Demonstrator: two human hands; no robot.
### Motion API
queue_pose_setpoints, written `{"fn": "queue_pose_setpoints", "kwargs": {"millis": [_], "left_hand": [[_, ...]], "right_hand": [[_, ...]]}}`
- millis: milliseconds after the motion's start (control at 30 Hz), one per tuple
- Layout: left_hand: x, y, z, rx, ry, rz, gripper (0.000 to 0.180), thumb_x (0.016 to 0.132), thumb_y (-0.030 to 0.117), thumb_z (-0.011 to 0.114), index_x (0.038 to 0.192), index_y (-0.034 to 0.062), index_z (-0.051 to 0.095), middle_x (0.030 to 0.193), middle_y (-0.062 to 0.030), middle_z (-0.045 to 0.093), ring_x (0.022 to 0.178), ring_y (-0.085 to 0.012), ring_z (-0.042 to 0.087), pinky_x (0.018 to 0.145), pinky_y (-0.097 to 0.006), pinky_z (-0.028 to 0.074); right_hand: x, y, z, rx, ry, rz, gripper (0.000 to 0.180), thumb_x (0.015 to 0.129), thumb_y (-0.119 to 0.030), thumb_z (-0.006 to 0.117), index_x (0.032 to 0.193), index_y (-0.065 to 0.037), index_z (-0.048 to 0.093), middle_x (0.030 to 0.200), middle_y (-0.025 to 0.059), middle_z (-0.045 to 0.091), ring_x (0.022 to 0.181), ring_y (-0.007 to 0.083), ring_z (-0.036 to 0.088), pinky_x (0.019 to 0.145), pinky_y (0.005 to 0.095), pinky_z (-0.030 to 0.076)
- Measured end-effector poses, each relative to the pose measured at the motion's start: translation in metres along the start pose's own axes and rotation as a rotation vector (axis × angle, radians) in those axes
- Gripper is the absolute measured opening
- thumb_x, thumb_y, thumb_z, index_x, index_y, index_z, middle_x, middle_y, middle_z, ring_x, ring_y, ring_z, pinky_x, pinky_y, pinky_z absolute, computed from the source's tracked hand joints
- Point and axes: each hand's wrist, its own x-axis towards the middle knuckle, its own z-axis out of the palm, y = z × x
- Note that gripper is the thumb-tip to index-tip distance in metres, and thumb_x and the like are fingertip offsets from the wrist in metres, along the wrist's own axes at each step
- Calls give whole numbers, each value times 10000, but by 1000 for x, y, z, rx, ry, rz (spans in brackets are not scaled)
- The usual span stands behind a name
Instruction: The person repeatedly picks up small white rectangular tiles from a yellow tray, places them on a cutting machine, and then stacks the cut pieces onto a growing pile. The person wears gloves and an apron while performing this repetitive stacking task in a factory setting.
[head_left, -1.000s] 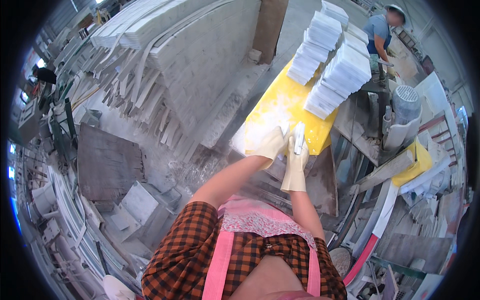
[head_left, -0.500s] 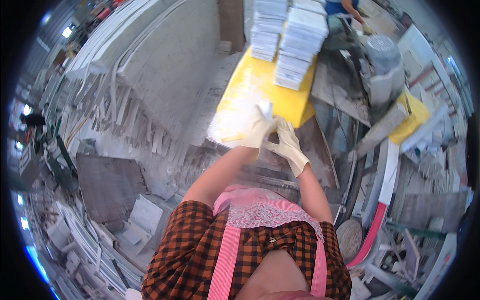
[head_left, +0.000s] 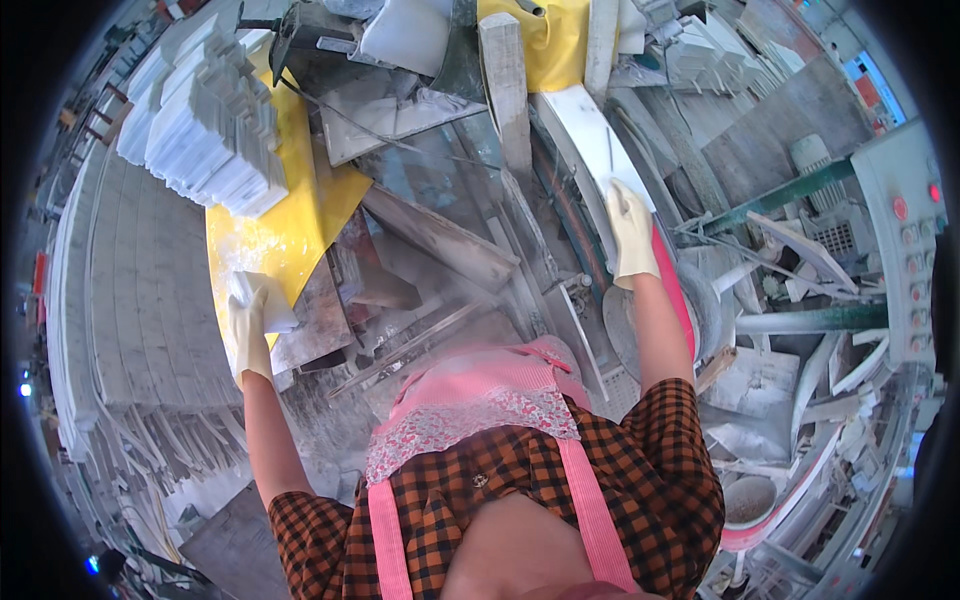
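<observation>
My left hand (head_left: 250, 325), in a cream rubber glove, grips a small white stone tile (head_left: 268, 300) at the near end of a wet yellow sheet (head_left: 285, 245). Over to the right, my gloved right hand (head_left: 632, 235) lies with bent fingers at a long white strip (head_left: 590, 130) that continues as a pink-red band (head_left: 675, 295). A thin dark line shows just beyond these fingertips; whether it is a slim stick or an edge, I cannot tell. Several white tiles stand in tall stacks (head_left: 215, 140) on the far part of the yellow sheet.
Large pale slabs (head_left: 130, 300) stand along the left. Between my hands are a wooden board (head_left: 440, 235) and metal rails. A control panel with red buttons (head_left: 905, 240) is at the far right. Yellow cloth (head_left: 550, 45) hangs at the top, beside an upright post (head_left: 505, 90).
The view has swung to the right. My hands, close together over the yellow sheet before, are now far apart: the left holds a tile there, the right has reached the white strip.
</observation>
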Motion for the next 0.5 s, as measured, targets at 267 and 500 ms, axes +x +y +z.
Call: {"fn": "queue_pose_setpoints", "kwargs": {"millis": [267, 500], "left_hand": [[-26, 17, -2, 367, 86, 85, 745, 846, 426, 715, 1405, -25, 520, 1293, -213, 644, 1189, -307, 640, 1006, -376, 482], [-52, 67, -7, 277, 95, -116, 763, 808, 461, 749, 1366, -20, 549, 1265, -257, 641, 1169, -352, 638, 931, -441, 522]], "right_hand": [[119, 59, 55, -355, -46, -179, 594, 938, -525, 633, 1357, -104, 648, 1380, 167, 610, 1300, 349, 555, 1069, 472, 462], [173, 5, 103, -820, -299, -93, 721, 1013, -638, 424, 1568, -178, 406, 1628, 95, 375, 1510, 298, 325, 1174, 602, 313]]}}
